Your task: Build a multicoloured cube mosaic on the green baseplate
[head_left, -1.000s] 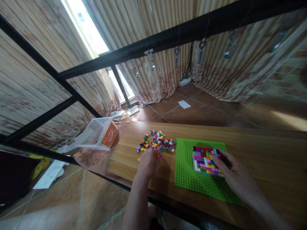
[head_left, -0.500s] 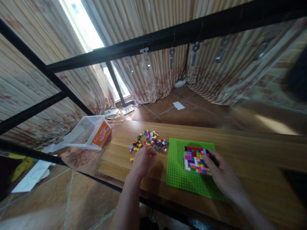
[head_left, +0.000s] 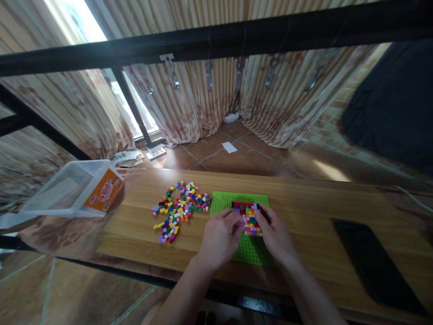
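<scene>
A green studded baseplate (head_left: pixel 253 253) lies on the wooden table. Over it is a block of multicoloured toy bricks (head_left: pixel 251 217), with a red and black row along its far edge. My right hand (head_left: pixel 275 234) grips the block by its right side. My left hand (head_left: pixel 221 234) is pinched at the block's left part, covering some of it. A small pink brick (head_left: pixel 242 221) shows at its fingertips; whether it is touching the block I cannot tell. Left of the baseplate lies a spread pile of loose small bricks (head_left: pixel 184 203).
A clear plastic bin (head_left: pixel 71 185) with an orange label lies at the table's left end. On the right is a flat black object (head_left: pixel 375 266). A black metal rail (head_left: pixel 203 43) with hanging hooks runs beyond the table, before striped curtains (head_left: pixel 189 104).
My left hand has moved right, from beside the loose bricks to the block. The view has turned right, bringing the flat black object further into sight. My right hand still grips the block.
</scene>
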